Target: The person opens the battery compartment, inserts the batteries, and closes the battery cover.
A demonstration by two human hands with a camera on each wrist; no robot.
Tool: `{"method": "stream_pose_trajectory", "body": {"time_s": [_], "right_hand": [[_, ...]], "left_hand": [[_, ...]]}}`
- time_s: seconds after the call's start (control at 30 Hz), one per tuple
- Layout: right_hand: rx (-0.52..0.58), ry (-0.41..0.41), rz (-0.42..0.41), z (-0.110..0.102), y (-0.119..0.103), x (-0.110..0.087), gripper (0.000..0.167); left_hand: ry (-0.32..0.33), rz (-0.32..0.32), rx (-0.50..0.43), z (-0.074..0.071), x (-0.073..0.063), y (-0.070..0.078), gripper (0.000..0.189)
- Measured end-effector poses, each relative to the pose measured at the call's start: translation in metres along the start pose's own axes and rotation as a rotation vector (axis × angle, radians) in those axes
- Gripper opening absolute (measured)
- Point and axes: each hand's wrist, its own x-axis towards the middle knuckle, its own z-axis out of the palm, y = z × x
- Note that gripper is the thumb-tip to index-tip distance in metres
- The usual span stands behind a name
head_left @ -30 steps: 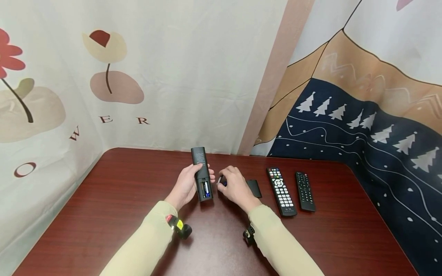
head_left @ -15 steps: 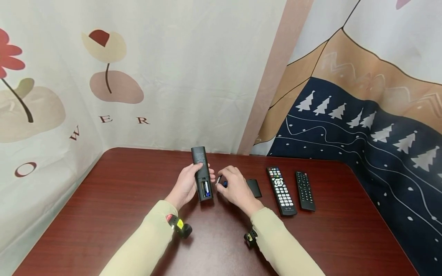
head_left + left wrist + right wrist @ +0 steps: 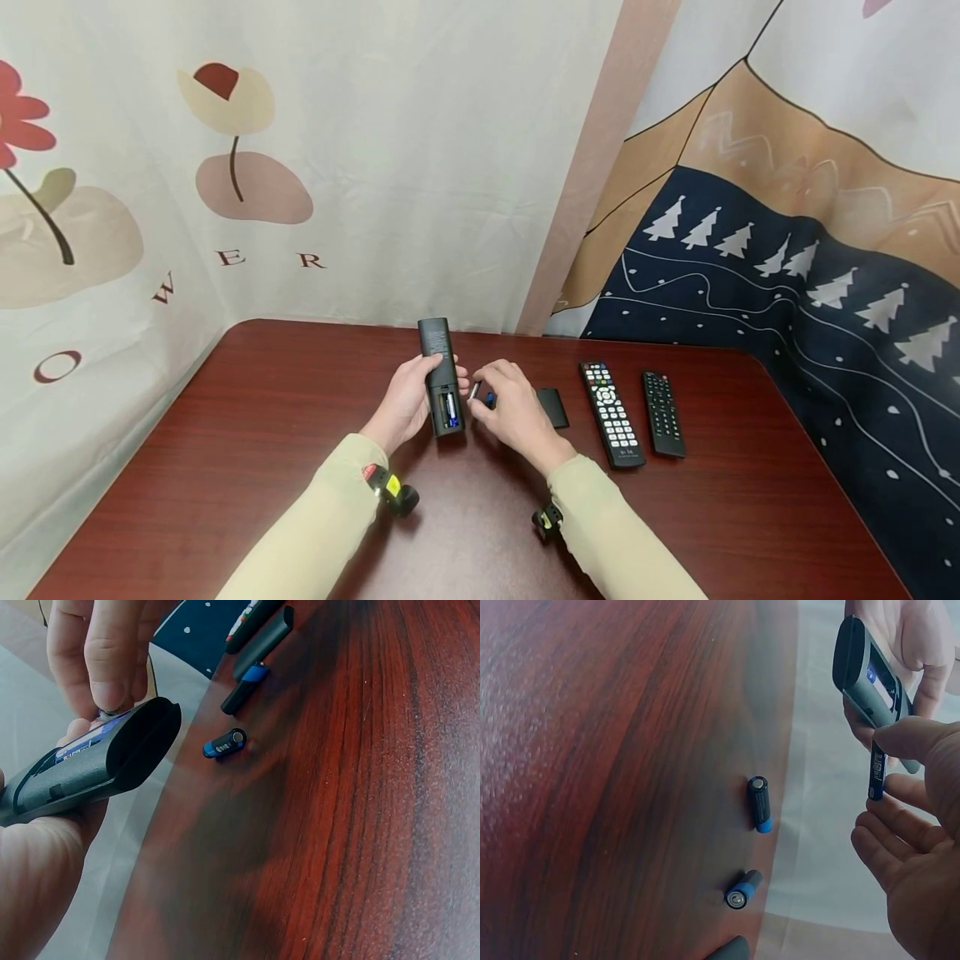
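My left hand [image 3: 405,400] grips a black remote control [image 3: 442,377], its back turned up and its lower end towards me. The battery compartment is uncovered, and a battery [image 3: 451,408] lies inside it. Just right of the remote, my right hand [image 3: 516,410] pinches a second battery [image 3: 877,772] between thumb and fingers. In the right wrist view this battery hangs close beside the remote. Two more dark batteries with blue ends lie loose on the table, one nearer [image 3: 759,804] and one farther [image 3: 742,889]; the right hand partly hides them from the head view.
A black battery cover [image 3: 552,408] lies right of the right hand. Beyond it are a remote with white buttons [image 3: 612,417] and a smaller black remote [image 3: 663,415]. The brown table [image 3: 247,467] ends at a printed curtain [image 3: 420,208] behind.
The battery in my right hand has tilted a little and shows more clearly at the fingertips. The remote has shifted very slightly right; otherwise both hands keep their places.
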Motion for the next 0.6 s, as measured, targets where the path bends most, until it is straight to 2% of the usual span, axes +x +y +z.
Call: {"method": "stream_pose_trajectory", "body": {"time_s": [0.6], "right_hand": [[0.043, 0.056, -0.07, -0.0011, -0.0059, -0.0024, 0.027]], "left_hand": [[0.013, -0.001, -0.011, 0.0026, -0.0014, 0.0014, 0.043]]}}
